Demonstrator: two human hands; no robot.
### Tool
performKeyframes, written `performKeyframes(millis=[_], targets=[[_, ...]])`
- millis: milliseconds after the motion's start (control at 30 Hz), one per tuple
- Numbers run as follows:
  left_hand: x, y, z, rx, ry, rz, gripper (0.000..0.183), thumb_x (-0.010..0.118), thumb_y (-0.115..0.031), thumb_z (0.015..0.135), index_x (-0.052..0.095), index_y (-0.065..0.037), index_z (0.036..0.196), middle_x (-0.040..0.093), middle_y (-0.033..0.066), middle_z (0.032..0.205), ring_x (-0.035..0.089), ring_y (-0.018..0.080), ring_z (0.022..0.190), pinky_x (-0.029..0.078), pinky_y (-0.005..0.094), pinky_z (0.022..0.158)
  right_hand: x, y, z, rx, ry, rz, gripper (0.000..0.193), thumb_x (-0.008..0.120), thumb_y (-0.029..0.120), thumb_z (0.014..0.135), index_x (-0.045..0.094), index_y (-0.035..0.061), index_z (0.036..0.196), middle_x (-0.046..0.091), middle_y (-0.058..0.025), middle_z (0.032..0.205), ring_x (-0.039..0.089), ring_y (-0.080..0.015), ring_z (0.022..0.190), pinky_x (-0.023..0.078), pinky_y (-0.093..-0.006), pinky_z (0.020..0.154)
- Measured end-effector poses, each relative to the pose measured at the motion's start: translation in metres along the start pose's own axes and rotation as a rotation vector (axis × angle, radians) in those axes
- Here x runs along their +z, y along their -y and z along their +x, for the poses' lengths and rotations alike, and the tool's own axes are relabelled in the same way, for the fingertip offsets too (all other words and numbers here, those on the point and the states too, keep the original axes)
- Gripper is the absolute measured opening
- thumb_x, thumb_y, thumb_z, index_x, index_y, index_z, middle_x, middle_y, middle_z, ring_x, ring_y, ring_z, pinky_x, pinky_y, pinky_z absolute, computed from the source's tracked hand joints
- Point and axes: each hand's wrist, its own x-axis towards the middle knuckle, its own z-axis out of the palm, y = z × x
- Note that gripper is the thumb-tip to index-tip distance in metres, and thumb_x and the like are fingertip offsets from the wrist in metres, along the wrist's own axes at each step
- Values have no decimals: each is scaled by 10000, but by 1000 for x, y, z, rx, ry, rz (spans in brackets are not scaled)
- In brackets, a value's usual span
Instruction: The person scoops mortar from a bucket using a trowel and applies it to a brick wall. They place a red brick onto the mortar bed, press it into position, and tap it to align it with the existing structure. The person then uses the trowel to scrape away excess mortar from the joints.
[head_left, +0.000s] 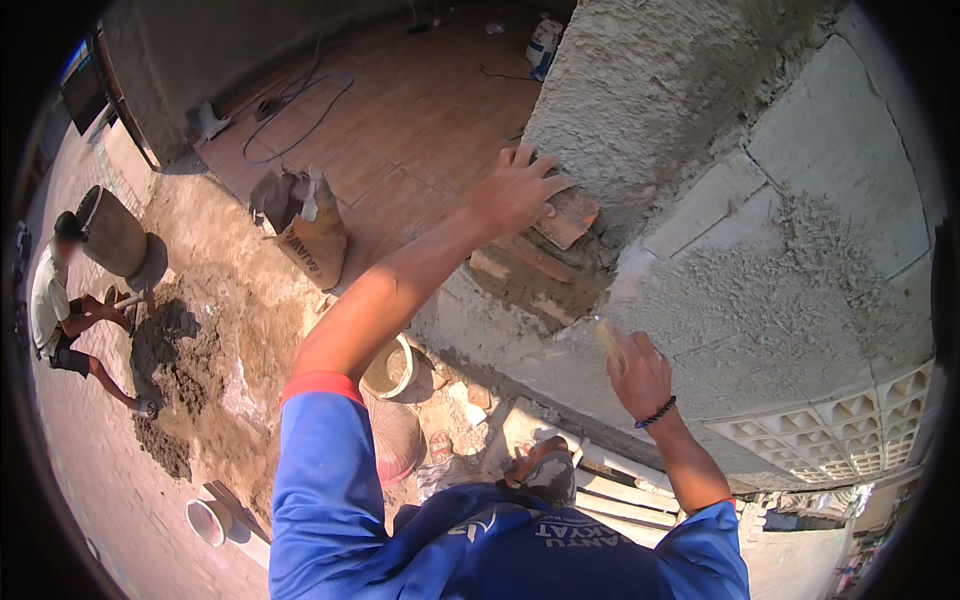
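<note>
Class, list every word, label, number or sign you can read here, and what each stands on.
Brown sack: dark printed letters on its side, partly readable; wording not reproduced.
Blue shirt: pale letters on the front, partly readable; wording not reproduced.
White-and-blue container at the top: any marking is too small to read.
Brick by the left hand, handle in the right hand: no lettering visible.

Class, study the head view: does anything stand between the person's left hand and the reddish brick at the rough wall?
Nothing visible does. The left hand appears to touch the reddish brick; the rough wall rises beside the brick, not between them.
</note>
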Motion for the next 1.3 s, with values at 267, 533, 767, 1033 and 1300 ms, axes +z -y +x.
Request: performKeyframes(millis=[267, 533, 767, 1033, 1300], targets=[[3, 1, 1, -14, -18, -23, 542, 781, -260, 779, 639, -212, 1300, 543, 36, 1319, 407, 302, 1239, 331, 453, 1040, -24, 10, 12, 47, -15, 4, 496, 694, 172, 849, 619, 190, 1338, 609, -123, 949, 653, -341, 840, 521, -487, 718], [7, 3, 6, -78, -39, -30, 518, 789, -263, 777, 666, -184, 1273, 560, 54, 1303, 416, 313, 1242, 341, 480, 1030, -44, 16, 19, 44, -25, -67, 465, 699, 166, 853, 637, 172, 1314, 614, -123, 945, 657, -341, 817, 527, -481, 694], [4, 2, 9, -95, 19, -39, 527, 768, -253, 816, 639, -192, 1323, 550, 53, 1331, 404, 303, 1272, 337, 467, 1051, -41, 15, 11, -62, -96, -130, 458, 710, 154, 846, 639, 151, 1299, 598, -125, 908, 657, -335, 797, 532, -459, 659], [7, 5, 8, -78, -20, -63, 505, 791, -273, 793, 667, -170, 1272, 568, 75, 1302, 419, 323, 1263, 328, 498, 1051, -31, 7, -3, -197, -115, -110, 419, 721, 145, 819, 655, 159, 1232, 578, -103, 906, 658, -313, 796, 555, -420, 644], [2, 0, 6, -87, -5, -52, 532, 789, -249, 791, 652, -184, 1301, 553, 57, 1327, 409, 292, 1263, 334, 462, 1038, -26, -7, 5, -261, -101, -272, 382, 711, 111, 813, 667, 161, 1189, 557, -109, 877, 647, -327, 761, 548, -438, 625]])
